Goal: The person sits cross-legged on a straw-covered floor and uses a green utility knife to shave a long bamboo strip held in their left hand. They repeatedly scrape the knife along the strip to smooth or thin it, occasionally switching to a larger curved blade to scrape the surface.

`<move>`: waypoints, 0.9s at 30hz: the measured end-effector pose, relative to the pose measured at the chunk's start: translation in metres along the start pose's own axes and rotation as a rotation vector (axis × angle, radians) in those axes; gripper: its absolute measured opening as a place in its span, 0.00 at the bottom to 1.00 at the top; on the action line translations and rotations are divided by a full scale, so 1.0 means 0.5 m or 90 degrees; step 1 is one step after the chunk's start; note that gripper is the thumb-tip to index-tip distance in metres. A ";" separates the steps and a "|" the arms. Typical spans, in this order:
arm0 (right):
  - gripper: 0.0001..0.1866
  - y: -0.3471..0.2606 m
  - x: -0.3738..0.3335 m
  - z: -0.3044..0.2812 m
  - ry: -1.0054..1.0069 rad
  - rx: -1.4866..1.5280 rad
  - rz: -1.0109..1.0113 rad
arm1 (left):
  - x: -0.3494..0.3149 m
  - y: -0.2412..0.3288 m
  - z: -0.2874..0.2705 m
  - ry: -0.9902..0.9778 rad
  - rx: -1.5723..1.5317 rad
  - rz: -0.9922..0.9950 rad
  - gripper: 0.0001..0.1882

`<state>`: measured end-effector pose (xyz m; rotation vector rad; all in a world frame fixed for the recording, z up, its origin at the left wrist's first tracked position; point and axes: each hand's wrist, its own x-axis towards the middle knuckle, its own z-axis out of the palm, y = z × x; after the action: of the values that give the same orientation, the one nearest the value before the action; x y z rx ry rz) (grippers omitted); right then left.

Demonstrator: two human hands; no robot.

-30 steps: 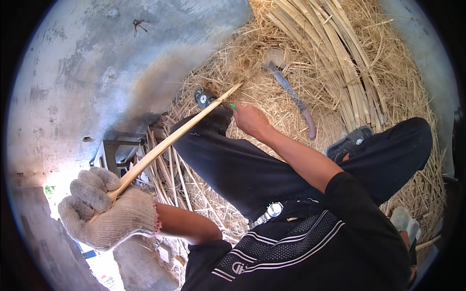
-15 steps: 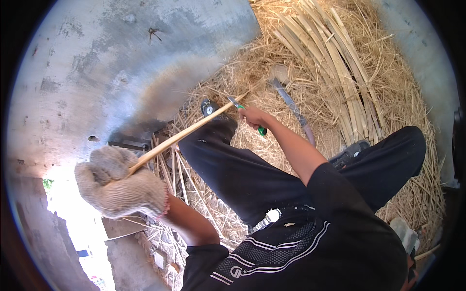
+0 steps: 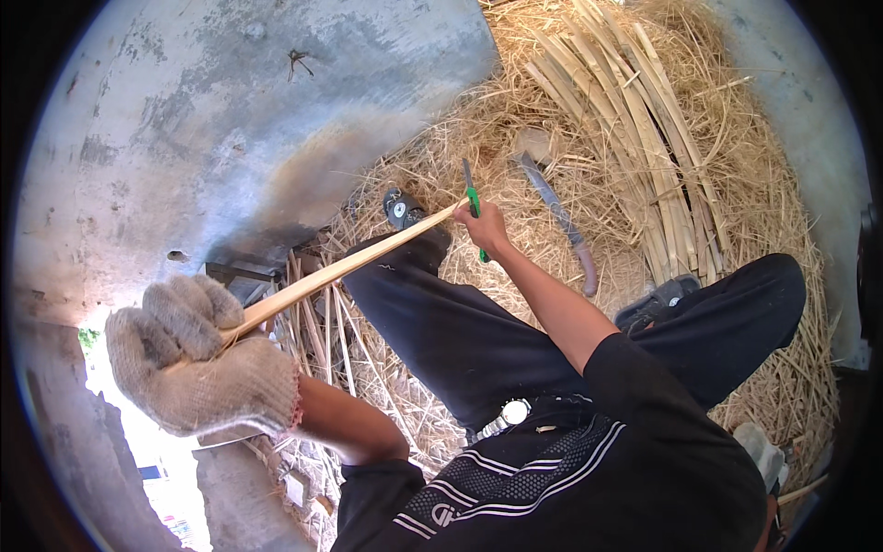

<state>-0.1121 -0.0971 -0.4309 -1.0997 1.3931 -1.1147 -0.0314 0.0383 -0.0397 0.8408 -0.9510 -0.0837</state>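
Note:
My left hand [image 3: 202,363], in a thick knitted glove, is closed round the near end of a long pale wooden strip, which looks like split bamboo [image 3: 336,267]. The strip slants up to the right, above my left leg. Its far, narrower end meets the fingers of my right hand [image 3: 483,225]; whether they pinch it is unclear. My bare right hand is closed on a green-handled knife [image 3: 474,201], its narrow blade pointing up and away from me.
Beyond my right hand, a large machete-like knife [image 3: 555,200] lies on straw-like shavings [image 3: 441,138]. A bundle of long pale strips [image 3: 648,147] lies at the far right. Thinner strips [image 3: 336,336] lie left of my leg. A grey wall [image 3: 202,120] rises on the left.
My left hand has shifted left and slightly down with the strip. My right hand has moved a little right, to the strip's far end, and the knife has swung from lying slanted to nearly upright.

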 end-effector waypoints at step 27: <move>0.12 -0.372 -0.403 -0.089 -0.167 -0.184 -0.375 | -0.056 -0.020 -0.089 -0.075 0.019 0.074 0.17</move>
<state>-0.1269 0.0745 -0.2131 -1.8763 1.0645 -1.1327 -0.0120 0.0697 -0.0787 0.8136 -1.1130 -0.0186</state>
